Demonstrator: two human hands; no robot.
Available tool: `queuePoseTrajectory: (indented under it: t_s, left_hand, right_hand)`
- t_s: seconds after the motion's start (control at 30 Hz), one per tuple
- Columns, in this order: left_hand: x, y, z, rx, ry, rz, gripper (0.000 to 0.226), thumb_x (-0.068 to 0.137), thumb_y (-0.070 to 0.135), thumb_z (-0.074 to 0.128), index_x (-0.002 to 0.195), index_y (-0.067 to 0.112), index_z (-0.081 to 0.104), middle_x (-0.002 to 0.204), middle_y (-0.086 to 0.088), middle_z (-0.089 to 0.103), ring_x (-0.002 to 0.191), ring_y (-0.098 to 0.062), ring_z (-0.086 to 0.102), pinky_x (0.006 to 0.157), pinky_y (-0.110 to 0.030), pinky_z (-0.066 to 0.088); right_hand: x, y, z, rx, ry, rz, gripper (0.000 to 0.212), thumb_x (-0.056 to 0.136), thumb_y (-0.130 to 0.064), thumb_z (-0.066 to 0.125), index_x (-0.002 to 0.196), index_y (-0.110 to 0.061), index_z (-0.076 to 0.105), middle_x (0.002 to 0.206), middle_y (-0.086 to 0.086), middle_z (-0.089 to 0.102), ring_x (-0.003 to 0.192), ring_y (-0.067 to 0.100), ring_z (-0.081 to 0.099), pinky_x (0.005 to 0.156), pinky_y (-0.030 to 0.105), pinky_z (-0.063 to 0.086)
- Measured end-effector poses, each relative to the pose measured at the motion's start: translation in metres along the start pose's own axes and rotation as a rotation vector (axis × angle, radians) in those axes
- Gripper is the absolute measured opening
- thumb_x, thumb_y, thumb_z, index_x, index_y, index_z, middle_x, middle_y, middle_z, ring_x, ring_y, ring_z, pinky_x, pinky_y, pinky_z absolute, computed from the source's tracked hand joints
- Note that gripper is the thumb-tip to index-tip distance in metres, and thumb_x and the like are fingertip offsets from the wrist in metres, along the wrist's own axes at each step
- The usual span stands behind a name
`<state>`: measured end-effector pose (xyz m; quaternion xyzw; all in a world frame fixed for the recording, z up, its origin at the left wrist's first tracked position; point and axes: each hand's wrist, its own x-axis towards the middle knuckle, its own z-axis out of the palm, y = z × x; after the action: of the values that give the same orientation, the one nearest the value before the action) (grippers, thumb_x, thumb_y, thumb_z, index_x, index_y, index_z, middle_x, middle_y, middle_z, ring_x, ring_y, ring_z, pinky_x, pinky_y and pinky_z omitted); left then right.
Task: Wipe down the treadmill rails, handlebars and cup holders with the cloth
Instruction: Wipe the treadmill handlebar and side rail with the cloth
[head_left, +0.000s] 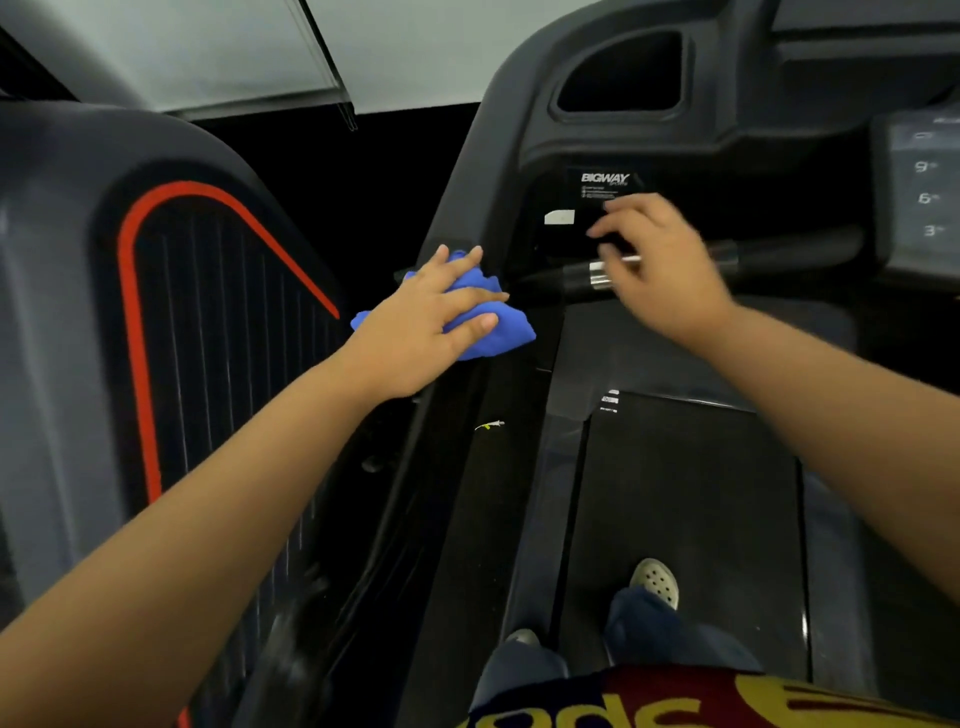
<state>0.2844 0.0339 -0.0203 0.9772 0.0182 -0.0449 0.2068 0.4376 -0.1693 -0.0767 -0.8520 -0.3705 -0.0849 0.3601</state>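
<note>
A crumpled blue cloth (480, 325) lies pressed against the left side rail (415, 457) of the black treadmill, where the rail meets the console upright. My left hand (421, 332) lies flat on the cloth with fingers spread over it. My right hand (660, 270) hovers over the black handlebar with its silver sensor band (600, 274), fingers loosely apart and blurred, holding nothing. A dark cup holder (623, 73) is recessed in the console top above.
The running belt (691, 519) stretches below with my two feet (655, 582) on it. A control panel with numbers (922, 197) sits at right. A neighbouring machine with a red-outlined ribbed panel (208, 338) stands close on the left.
</note>
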Motion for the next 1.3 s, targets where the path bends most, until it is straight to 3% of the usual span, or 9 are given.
queuePoseTrajectory:
  t_s: [0.13, 0.27, 0.43, 0.6, 0.73, 0.87, 1.03, 1.2, 1.3]
  left_hand:
    - [-0.022, 0.000, 0.003, 0.000, 0.017, 0.001, 0.042, 0.098, 0.037, 0.042, 0.139, 0.033, 0.043, 0.158, 0.006, 0.012, 0.146, -0.015, 0.001, 0.115, -0.032, 0.009]
    - [-0.040, -0.002, 0.003, -0.103, 0.051, 0.069, 0.048, 0.095, 0.025, 0.045, 0.142, 0.023, 0.038, 0.154, 0.004, 0.026, 0.143, -0.020, 0.025, 0.111, -0.036, 0.032]
    - [-0.056, -0.007, 0.008, -0.076, 0.082, 0.037, 0.039, 0.094, 0.029, 0.043, 0.131, 0.019, 0.048, 0.142, 0.004, 0.041, 0.134, -0.023, 0.039, 0.103, -0.045, 0.042]
    - [-0.070, -0.008, 0.006, -0.157, 0.054, 0.080, 0.031, 0.090, 0.036, 0.042, 0.118, 0.027, 0.052, 0.131, 0.006, 0.048, 0.131, -0.028, 0.040, 0.102, -0.049, 0.041]
    - [-0.089, -0.012, 0.004, -0.250, 0.027, 0.061, 0.032, 0.093, 0.041, 0.037, 0.122, 0.033, 0.050, 0.147, 0.011, 0.034, 0.142, -0.019, 0.024, 0.109, -0.047, 0.034]
    - [-0.112, -0.008, 0.003, -0.408, 0.044, -0.012, 0.040, 0.099, 0.029, 0.037, 0.138, 0.037, 0.037, 0.150, 0.017, 0.032, 0.141, -0.004, 0.022, 0.116, -0.035, 0.025]
    - [-0.152, -0.011, 0.002, -0.547, -0.036, -0.113, 0.067, 0.096, 0.018, 0.036, 0.145, 0.048, 0.003, 0.152, 0.021, 0.023, 0.133, 0.011, 0.025, 0.106, -0.009, 0.020]
    - [-0.210, -0.028, 0.009, -0.917, 0.209, -0.143, 0.053, 0.091, 0.033, 0.043, 0.143, 0.031, 0.032, 0.143, 0.024, 0.040, 0.135, 0.002, 0.034, 0.106, -0.024, 0.034]
    - [-0.244, -0.041, 0.019, -0.936, 0.299, -0.328, 0.073, 0.068, 0.071, 0.060, 0.132, 0.045, 0.037, 0.135, 0.032, 0.043, 0.137, 0.004, 0.029, 0.102, -0.014, 0.030]
  right_hand:
    - [-0.028, -0.090, 0.035, 0.356, -0.074, -0.093, 0.040, 0.094, -0.028, 0.044, 0.127, -0.006, 0.052, 0.142, 0.011, 0.043, 0.133, 0.018, 0.037, 0.112, 0.029, 0.028]
    - [-0.045, -0.136, 0.058, 0.534, -0.189, -0.013, 0.053, 0.098, -0.036, 0.033, 0.144, -0.009, 0.033, 0.154, 0.007, 0.026, 0.144, 0.016, 0.016, 0.119, 0.039, 0.015]
    - [-0.062, -0.150, 0.074, 0.608, -0.116, 0.113, 0.052, 0.098, -0.038, 0.033, 0.144, -0.013, 0.034, 0.153, 0.004, 0.029, 0.142, 0.013, 0.022, 0.117, 0.035, 0.022]
    - [-0.072, -0.166, 0.081, 0.690, -0.045, 0.168, 0.055, 0.096, -0.040, 0.033, 0.143, -0.012, 0.034, 0.146, 0.006, 0.036, 0.136, 0.014, 0.031, 0.115, 0.038, 0.026]
    - [-0.087, -0.178, 0.085, 0.795, -0.057, 0.202, 0.051, 0.102, -0.027, 0.030, 0.149, -0.012, 0.017, 0.147, 0.000, 0.029, 0.131, -0.005, 0.029, 0.111, 0.016, 0.024]
    - [-0.098, -0.189, 0.086, 0.793, -0.045, 0.194, 0.053, 0.102, -0.023, 0.032, 0.150, -0.011, 0.011, 0.142, -0.014, 0.028, 0.128, -0.016, 0.025, 0.105, 0.007, 0.022]
    - [-0.129, -0.202, 0.078, 0.698, -0.111, 0.090, 0.053, 0.098, -0.027, 0.047, 0.146, -0.017, 0.028, 0.153, 0.000, 0.030, 0.141, 0.006, 0.023, 0.116, 0.024, 0.020]
    - [-0.169, -0.220, 0.072, 0.617, -0.109, 0.100, 0.047, 0.089, -0.034, 0.056, 0.133, -0.017, 0.053, 0.148, -0.004, 0.039, 0.140, 0.007, 0.028, 0.115, 0.031, 0.025]
    - [-0.157, -0.221, 0.062, 0.170, -0.019, -0.161, 0.037, 0.090, -0.034, 0.054, 0.114, -0.008, 0.064, 0.144, 0.007, 0.045, 0.142, 0.018, 0.023, 0.118, 0.041, 0.014]
